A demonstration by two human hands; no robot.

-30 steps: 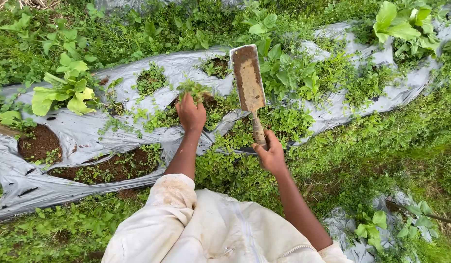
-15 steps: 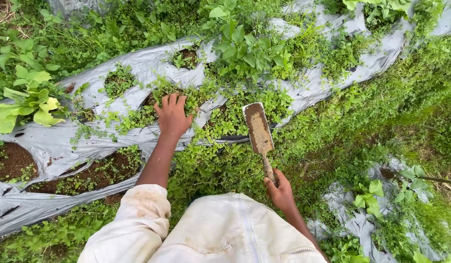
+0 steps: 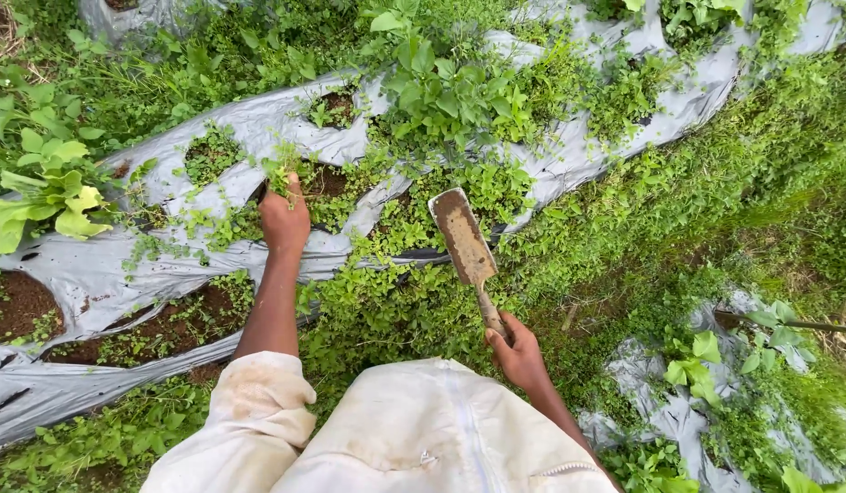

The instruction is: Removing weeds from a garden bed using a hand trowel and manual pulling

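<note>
A crinkled grey plastic mulch sheet (image 3: 213, 123) runs across the weedy bed, with holes showing dark soil. Over its near edge a flat-bladed hand trowel (image 3: 466, 245) hangs, its soil-caked rectangular blade pointing up and away, its long axis tilted slightly left. The right hand (image 3: 517, 351) is closed round its wooden handle. The left hand (image 3: 284, 222) is clenched on a tuft of small-leaved weeds (image 3: 278, 169) at a hole.

Weeds (image 3: 278, 173) in left hand (image 3: 284, 222) at 11 o'clock, on plastic sheet (image 3: 103, 274). Trowel (image 3: 464, 242) in right hand (image 3: 517, 351) at 1 o'clock. Leafy plant (image 3: 44, 196) far at 9 o'clock.
</note>
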